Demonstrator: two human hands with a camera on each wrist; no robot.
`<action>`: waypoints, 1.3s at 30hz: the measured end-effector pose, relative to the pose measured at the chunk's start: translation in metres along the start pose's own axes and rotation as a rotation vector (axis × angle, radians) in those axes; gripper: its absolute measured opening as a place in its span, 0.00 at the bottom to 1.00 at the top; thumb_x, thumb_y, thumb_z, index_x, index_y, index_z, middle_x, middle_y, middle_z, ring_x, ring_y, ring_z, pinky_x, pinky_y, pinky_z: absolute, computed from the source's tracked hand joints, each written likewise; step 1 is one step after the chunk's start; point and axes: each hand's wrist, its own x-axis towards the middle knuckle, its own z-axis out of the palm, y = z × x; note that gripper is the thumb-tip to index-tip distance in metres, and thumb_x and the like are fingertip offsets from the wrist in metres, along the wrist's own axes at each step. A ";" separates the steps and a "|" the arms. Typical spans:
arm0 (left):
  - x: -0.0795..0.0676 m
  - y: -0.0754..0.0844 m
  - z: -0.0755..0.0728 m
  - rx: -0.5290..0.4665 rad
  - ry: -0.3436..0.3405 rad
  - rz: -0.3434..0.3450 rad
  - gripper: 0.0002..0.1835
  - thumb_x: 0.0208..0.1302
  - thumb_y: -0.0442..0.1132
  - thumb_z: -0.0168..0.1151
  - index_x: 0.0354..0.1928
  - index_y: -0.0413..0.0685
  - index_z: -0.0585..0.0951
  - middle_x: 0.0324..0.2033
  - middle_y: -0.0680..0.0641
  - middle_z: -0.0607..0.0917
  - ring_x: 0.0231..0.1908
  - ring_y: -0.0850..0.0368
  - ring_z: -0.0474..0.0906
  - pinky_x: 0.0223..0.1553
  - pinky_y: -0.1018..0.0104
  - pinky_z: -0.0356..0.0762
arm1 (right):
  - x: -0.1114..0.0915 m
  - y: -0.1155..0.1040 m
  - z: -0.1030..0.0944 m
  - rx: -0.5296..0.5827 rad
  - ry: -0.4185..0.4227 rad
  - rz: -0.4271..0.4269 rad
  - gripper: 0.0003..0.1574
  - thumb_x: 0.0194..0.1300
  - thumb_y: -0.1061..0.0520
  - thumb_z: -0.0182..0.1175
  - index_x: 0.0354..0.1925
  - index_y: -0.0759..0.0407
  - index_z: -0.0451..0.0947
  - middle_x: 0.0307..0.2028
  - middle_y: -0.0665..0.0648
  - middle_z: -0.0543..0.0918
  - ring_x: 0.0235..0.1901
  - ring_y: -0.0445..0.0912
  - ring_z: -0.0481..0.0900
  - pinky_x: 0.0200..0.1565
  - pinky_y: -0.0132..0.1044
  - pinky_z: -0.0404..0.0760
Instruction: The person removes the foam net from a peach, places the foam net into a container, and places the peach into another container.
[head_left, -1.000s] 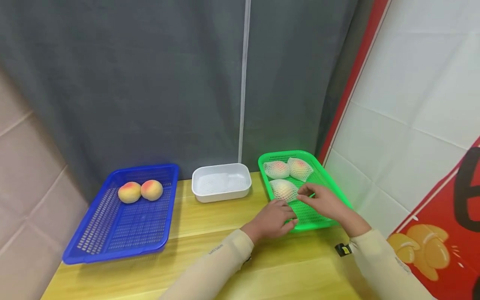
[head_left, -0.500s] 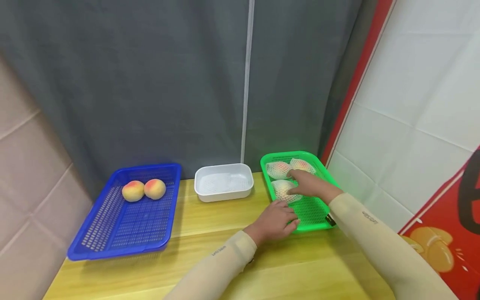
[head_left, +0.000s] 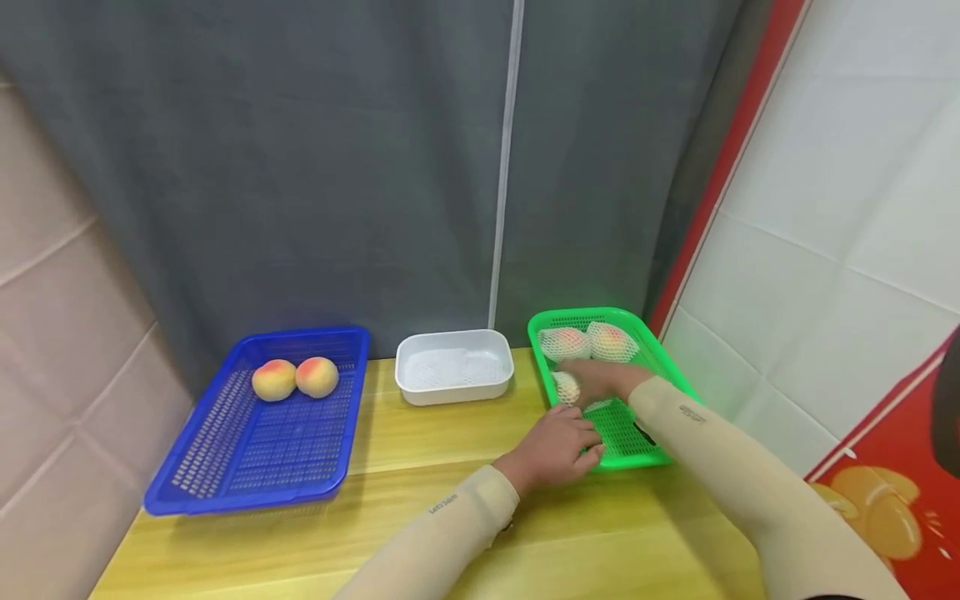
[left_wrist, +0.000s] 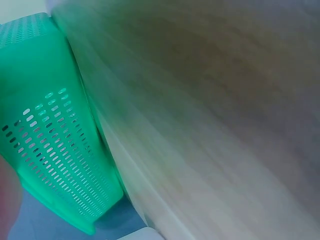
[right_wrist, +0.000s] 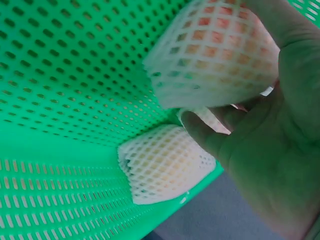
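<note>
A green basket (head_left: 686,387) holds three peaches in white foam nets. Two of them, a left netted peach (head_left: 566,343) and a right netted peach (head_left: 611,342), lie at the back. My right hand (head_left: 596,382) reaches over the front netted peach (head_left: 566,387) and covers most of it. In the right wrist view, thumb and fingers grip a netted peach (right_wrist: 215,55) with a pink blush, while another pale netted peach (right_wrist: 165,165) lies beyond in the basket. My left hand (head_left: 555,446) holds the basket's near left corner, fingers bent over the rim.
A white tray (head_left: 453,393) stands left of the green basket. Further left, a blue basket (head_left: 277,454) contains two bare peaches (head_left: 296,379). All stand on a wooden table (head_left: 420,483), with a grey curtain behind and a white panel at the right.
My right hand has moved from beside the front netted peach to over it, passing near the back ones. My left hand stays at the basket corner. The head view has shifted slightly.
</note>
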 end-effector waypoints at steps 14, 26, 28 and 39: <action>0.001 0.001 0.005 -0.008 0.001 -0.025 0.19 0.86 0.50 0.51 0.46 0.63 0.92 0.43 0.64 0.88 0.49 0.63 0.75 0.66 0.62 0.69 | 0.013 0.003 0.015 -0.021 0.046 0.037 0.49 0.73 0.43 0.76 0.80 0.59 0.66 0.79 0.71 0.66 0.72 0.64 0.74 0.66 0.60 0.80; 0.002 -0.002 0.004 -0.015 0.017 -0.028 0.18 0.85 0.50 0.51 0.44 0.64 0.91 0.41 0.64 0.87 0.48 0.63 0.73 0.67 0.61 0.69 | 0.016 0.006 0.016 -0.020 0.110 -0.007 0.48 0.70 0.42 0.78 0.76 0.60 0.70 0.72 0.72 0.73 0.66 0.64 0.79 0.62 0.59 0.83; 0.002 -0.003 0.004 -0.016 0.012 -0.029 0.18 0.85 0.50 0.51 0.44 0.63 0.91 0.41 0.64 0.87 0.48 0.63 0.73 0.68 0.61 0.69 | 0.015 0.006 0.016 -0.023 0.110 -0.018 0.48 0.70 0.41 0.78 0.75 0.61 0.70 0.71 0.72 0.74 0.65 0.64 0.80 0.61 0.59 0.83; 0.001 -0.001 0.004 -0.021 -0.025 -0.033 0.19 0.86 0.49 0.48 0.46 0.64 0.91 0.43 0.65 0.88 0.51 0.63 0.74 0.68 0.62 0.68 | 0.005 0.007 0.010 -0.059 0.084 -0.023 0.51 0.71 0.37 0.76 0.79 0.59 0.69 0.76 0.70 0.71 0.71 0.65 0.75 0.64 0.62 0.81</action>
